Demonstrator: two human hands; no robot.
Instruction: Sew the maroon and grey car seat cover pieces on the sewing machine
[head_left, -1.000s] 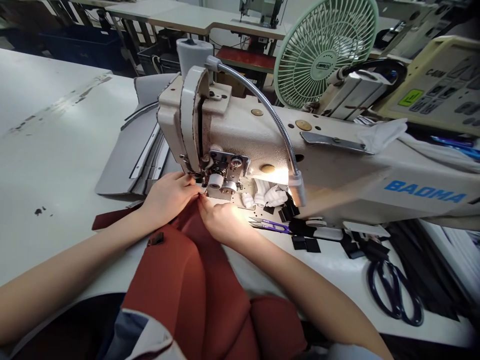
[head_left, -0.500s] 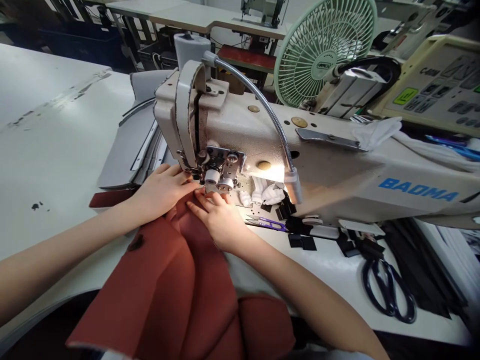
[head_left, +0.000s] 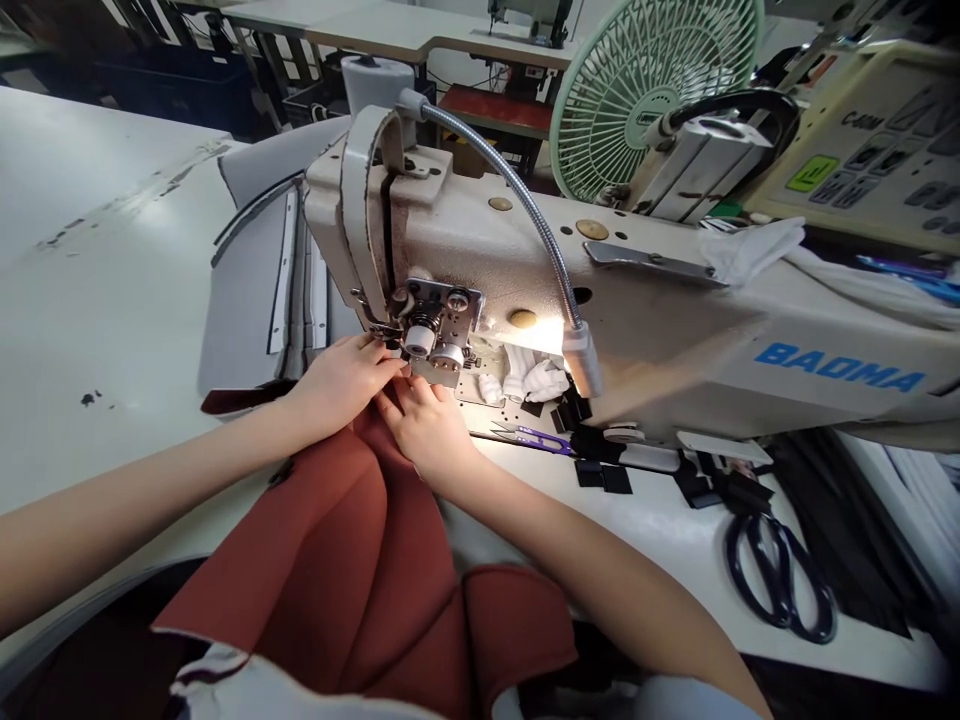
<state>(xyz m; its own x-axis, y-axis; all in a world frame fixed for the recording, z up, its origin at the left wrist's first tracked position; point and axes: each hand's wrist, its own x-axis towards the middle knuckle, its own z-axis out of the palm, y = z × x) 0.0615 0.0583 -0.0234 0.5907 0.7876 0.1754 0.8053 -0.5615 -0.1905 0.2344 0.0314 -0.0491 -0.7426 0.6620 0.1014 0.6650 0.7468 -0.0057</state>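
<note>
Reddish-brown fabric [head_left: 330, 540] runs from my lap up to the needle area of a sewing machine [head_left: 465, 230]. Close to the presser foot, my left hand [head_left: 341, 380] grips the fabric's left side, its fingertips partly hidden by the machine head. Just right of it, my right hand [head_left: 431, 425] has its fingers bent and pressed onto the same fabric. Both hands nearly meet at the stitching point, and the needle itself is hidden from me. Beyond the machine head, the joined grey panels [head_left: 244, 290] lie on the table, with a reddish-brown edge showing below them.
Purple thread snips [head_left: 536, 438], black fabric squares [head_left: 604, 477] and white scraps [head_left: 546, 380] lie by the machine's base. Dark-handled scissors [head_left: 780, 580] rest at the right. A lamp [head_left: 581, 355] on a bendy neck lights the bed. A green fan [head_left: 652, 100] stands behind.
The fabric has moved forward and left under the machine head, and its near end has drawn up from my lap. The grey panels have shifted farther back. Both hands stay beside the foot.
</note>
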